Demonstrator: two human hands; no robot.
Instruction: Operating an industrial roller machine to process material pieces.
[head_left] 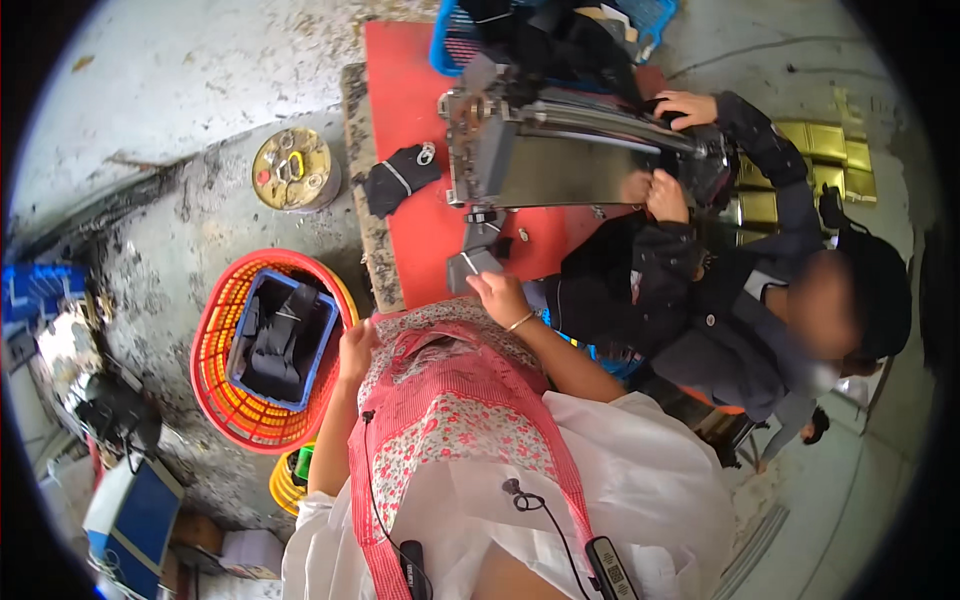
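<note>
My right hand (pixel 500 297), with a bracelet at the wrist, pinches the near edge of a dark grey flat piece (pixel 470 264) with a thin pale line across it. This piece lies at the red table's near end, just below the machine's corner. My left hand (pixel 356 350) is raised beside the red basket, its fingers curled in, and no object shows in it. On the table, a folded black cloth piece (pixel 402 180) with a pale stripe rests left of the machine (pixel 560 150), which has metal rollers and a dark flat plate.
A co-worker (pixel 700 290) in dark clothes reaches over the machine from the right. A red basket (pixel 205 350) stands on the floor at left, holding a blue bin (pixel 240 372) of black strips. Beyond it is a round drum (pixel 297 170). A blue crate (pixel 450 50) sits at the table's far end.
</note>
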